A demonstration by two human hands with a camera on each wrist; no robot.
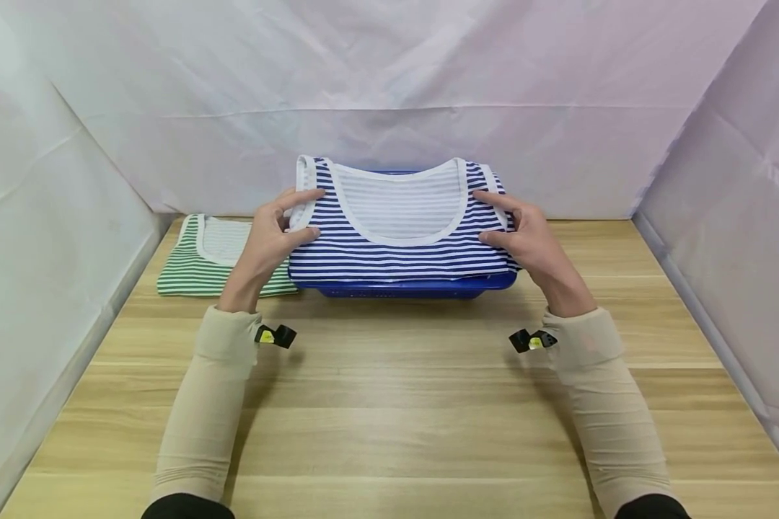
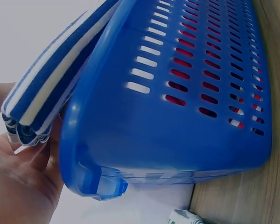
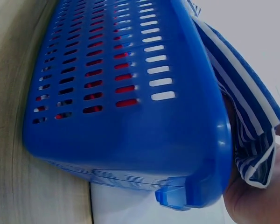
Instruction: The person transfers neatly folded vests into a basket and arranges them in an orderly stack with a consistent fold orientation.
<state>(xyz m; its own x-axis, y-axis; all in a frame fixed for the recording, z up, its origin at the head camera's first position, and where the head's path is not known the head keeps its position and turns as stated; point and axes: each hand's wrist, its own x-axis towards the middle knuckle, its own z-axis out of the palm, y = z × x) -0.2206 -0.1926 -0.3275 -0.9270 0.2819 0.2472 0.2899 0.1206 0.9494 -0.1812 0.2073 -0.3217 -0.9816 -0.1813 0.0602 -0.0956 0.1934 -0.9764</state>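
A folded blue-and-white striped tank top (image 1: 389, 261) with white trim lies level over the top of a blue plastic basket (image 1: 402, 291). My left hand (image 1: 269, 234) grips its left side, thumb and fingertips on the upper face and other fingers underneath. On the opposite side my right hand (image 1: 526, 234) holds the garment in the same way. In the left wrist view the folded tank top (image 2: 56, 70) is beside the basket's rim (image 2: 79, 107). Red and white cloth shows through the slots of the basket (image 3: 116, 140) in the right wrist view.
A folded green-and-white striped tank top (image 1: 195, 270) lies on the wooden table (image 1: 389, 404) left of the basket, partly behind my left hand. White sheeting (image 1: 389, 79) closes off the back and both sides.
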